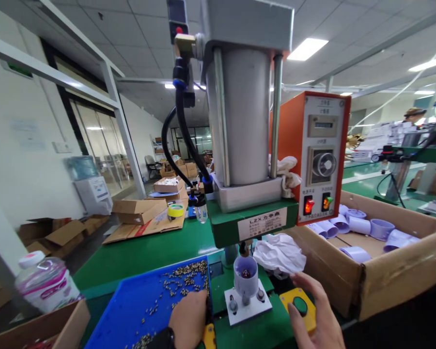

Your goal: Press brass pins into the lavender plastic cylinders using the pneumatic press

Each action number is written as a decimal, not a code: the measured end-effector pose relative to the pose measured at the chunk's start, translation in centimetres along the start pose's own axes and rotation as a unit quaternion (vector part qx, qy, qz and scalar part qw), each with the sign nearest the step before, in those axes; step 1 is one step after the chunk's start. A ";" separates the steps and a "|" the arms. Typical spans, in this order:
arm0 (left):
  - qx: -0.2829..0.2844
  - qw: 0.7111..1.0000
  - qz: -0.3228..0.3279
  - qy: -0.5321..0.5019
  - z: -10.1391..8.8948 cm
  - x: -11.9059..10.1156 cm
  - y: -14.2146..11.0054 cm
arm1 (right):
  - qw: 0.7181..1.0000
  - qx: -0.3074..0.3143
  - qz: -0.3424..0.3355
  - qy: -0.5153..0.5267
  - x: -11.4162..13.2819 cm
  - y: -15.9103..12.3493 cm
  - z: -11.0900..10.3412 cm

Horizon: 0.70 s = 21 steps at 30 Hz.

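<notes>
My left hand (188,317) rests at the right edge of a blue tray (131,310) strewn with several small metal pieces (183,276). Its fingers are curled under and hidden. My right hand (318,315) lies open over a yellow button box (300,306) with a green button, fingers stretched out. Between the hands a pale lilac plastic cup (245,274) sits upright on a white fixture plate (247,306), directly under the ram of a pneumatic press (240,116).
An orange control box (321,155) with lit switches hangs on the press. A cardboard box (385,271) of lilac cups stands right. Crumpled white cloth (279,253) lies behind the fixture. A plastic bottle (45,283) stands at the left; cartons and yellow tape (175,210) lie behind.
</notes>
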<state>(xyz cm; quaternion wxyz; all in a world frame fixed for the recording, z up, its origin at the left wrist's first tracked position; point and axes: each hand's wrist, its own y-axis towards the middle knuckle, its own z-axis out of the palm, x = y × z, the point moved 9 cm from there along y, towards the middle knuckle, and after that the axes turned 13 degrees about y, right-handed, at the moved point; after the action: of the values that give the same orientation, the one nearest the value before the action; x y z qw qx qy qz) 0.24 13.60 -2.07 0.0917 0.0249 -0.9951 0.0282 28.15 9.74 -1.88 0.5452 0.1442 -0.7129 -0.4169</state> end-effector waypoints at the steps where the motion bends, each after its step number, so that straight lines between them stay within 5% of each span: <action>1: 0.000 1.000 0.001 -0.001 0.1 0.1 0.0 | 1.000 0.014 0.016 0.010 0.2 0.4 0.7; 8: 0.006 1.000 -0.008 0.011 0.2 0.2 0.2 | 0.976 0.156 0.046 0.145 1.2 1.4 6.8; 11: 0.032 0.999 -0.028 0.030 0.0 0.2 0.2 | 0.949 0.167 0.100 0.249 2.3 2.6 9.0; 14: 0.046 0.997 -0.038 0.040 -0.3 0.2 -0.1 | 0.941 0.073 0.125 0.307 2.6 3.8 8.9; 17: 0.034 0.999 -0.031 0.022 -0.6 0.2 -0.2 | 0.961 -0.021 0.102 0.256 2.3 2.4 7.1; 21: 0.037 0.999 -0.026 -0.010 -0.4 0.1 -0.3 | 0.979 0.052 0.055 0.188 2.6 -2.4 5.9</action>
<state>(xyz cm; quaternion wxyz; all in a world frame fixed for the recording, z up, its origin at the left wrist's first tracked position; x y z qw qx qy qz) 0.19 13.35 -1.69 0.0815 0.0542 -0.9933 0.0620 21.34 9.11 -2.31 0.6833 0.2089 -0.6250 -0.3144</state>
